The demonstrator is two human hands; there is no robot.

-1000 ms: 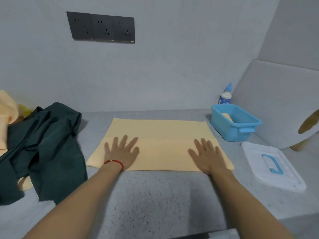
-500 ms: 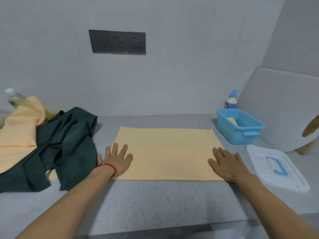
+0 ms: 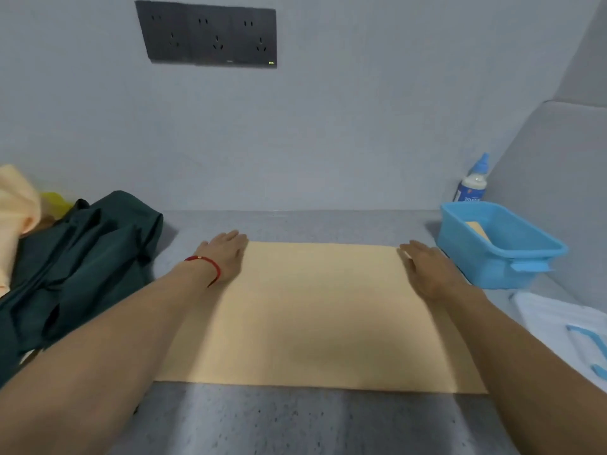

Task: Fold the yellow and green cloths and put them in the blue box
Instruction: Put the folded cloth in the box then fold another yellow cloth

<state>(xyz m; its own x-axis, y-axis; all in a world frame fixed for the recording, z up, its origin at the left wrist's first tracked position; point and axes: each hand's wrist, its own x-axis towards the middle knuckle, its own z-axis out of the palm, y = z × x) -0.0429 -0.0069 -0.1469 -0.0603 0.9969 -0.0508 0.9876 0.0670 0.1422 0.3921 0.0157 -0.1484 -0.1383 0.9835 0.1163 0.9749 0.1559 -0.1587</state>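
A yellow cloth [image 3: 315, 316] lies flat on the grey counter in front of me. My left hand [image 3: 223, 254], with a red string at the wrist, lies flat at the cloth's far left corner. At the far right corner my right hand [image 3: 427, 270] lies flat too, fingers straight. A crumpled dark green cloth [image 3: 75, 267] is heaped at the left. The blue box [image 3: 492, 257] stands at the right, close to my right hand, with a folded yellow piece inside it.
Another yellow cloth [image 3: 16, 208] lies at the far left behind the green one. A white lid with a blue handle [image 3: 565, 326] rests at the right front. A bottle with a blue cap [image 3: 473, 182] stands behind the box. The wall carries a dark socket panel [image 3: 210, 34].
Both hands have slid from the cloth's near edge outward and up to its far corners. The camera has tipped lower and closer to the counter.
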